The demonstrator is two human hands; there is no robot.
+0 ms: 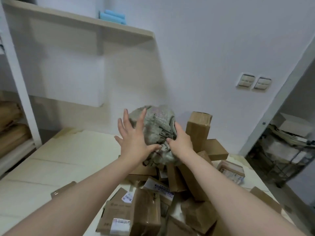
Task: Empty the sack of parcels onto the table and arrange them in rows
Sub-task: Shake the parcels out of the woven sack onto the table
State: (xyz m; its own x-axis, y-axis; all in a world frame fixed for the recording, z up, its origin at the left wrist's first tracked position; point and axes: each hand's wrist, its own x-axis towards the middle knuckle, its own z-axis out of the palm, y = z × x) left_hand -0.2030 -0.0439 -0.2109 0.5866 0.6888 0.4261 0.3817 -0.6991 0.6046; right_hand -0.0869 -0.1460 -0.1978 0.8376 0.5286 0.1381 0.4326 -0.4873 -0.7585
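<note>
A crumpled grey woven sack [157, 126] is bunched into a ball above the pile of brown cardboard parcels [153, 206] on the pale table [59, 167]. My left hand [134, 138] has its fingers spread and presses flat against the sack's left side. My right hand [179, 142] curls around the sack's right side and grips the fabric. The parcels lie jumbled on the table's right half, some with white labels. One tall box [197, 128] stands upright behind the sack.
A white wall shelf [81, 23] with blue items hangs above at the left. Shelving with brown packages [12, 126] stands at far left. Wall switches [254, 82] and a doorway with a wire rack [286, 150] are at right.
</note>
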